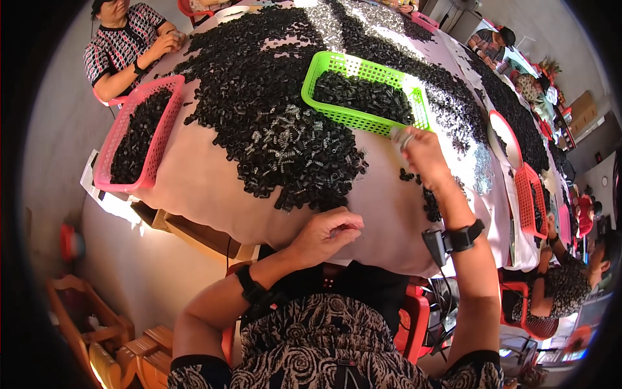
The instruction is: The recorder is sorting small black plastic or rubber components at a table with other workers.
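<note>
My left hand (pixel 326 237) rests near the table's front edge, its fingers curled in toward the thumb; anything between them is too small to make out. Just below the right front corner of a green plastic basket (pixel 353 117), my right hand (pixel 424 155) is raised with closed fingers. At its fingertips is a pale, shiny, blurred shape (pixel 403 138) whose kind I cannot tell. Small black plastic parts (pixel 369 96) fill much of the basket. Before me spreads a big heap of black parts (pixel 253 110), with small metal springs (pixel 288 139) scattered over its near portion.
A pink basket (pixel 170 123) of black parts stands at the table's left edge. Several black pieces (pixel 431 204) lie beside my right forearm. A red basket (pixel 530 201) and a white bowl (pixel 505 139) are at right. Another person (pixel 126 48) sits at far left; others work at right.
</note>
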`<state>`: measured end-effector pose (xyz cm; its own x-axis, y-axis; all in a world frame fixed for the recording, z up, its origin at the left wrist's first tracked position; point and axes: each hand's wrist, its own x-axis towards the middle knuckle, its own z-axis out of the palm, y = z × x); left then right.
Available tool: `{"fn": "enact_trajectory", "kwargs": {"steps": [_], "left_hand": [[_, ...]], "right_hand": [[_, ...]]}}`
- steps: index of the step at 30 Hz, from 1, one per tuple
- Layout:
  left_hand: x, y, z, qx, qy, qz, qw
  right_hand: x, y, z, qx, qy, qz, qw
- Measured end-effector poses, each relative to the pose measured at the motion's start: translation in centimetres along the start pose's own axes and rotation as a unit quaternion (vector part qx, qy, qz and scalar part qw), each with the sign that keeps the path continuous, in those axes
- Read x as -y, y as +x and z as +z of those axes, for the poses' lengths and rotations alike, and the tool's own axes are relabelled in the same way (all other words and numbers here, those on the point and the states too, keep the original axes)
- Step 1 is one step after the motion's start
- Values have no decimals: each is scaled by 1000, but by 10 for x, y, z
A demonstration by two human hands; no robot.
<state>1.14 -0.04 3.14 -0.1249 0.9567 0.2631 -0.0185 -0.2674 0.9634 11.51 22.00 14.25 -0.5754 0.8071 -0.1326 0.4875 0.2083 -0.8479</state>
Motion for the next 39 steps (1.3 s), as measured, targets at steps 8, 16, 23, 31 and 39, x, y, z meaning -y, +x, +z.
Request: {"fn": "enact_trajectory", "kwargs": {"steps": [8, 16, 23, 31, 39], "left_hand": [[2, 1, 2, 2, 25, -2, 1000], [0, 1, 2, 7, 50, 17, 999], [1, 1, 3, 5, 81, 44, 996], [1, 0, 0, 1, 91, 50, 995], [-1, 3, 4, 4, 84, 45, 995]], "right_hand": [[-59, 24, 32, 35, 21, -195, 980], [-48, 23, 67, 66, -68, -280, 955], [-48, 4, 64, 83, -128, -331, 931], [-59, -23, 25, 87, -122, -239, 959], [-79, -19, -4, 9, 73, -185, 980]]}}
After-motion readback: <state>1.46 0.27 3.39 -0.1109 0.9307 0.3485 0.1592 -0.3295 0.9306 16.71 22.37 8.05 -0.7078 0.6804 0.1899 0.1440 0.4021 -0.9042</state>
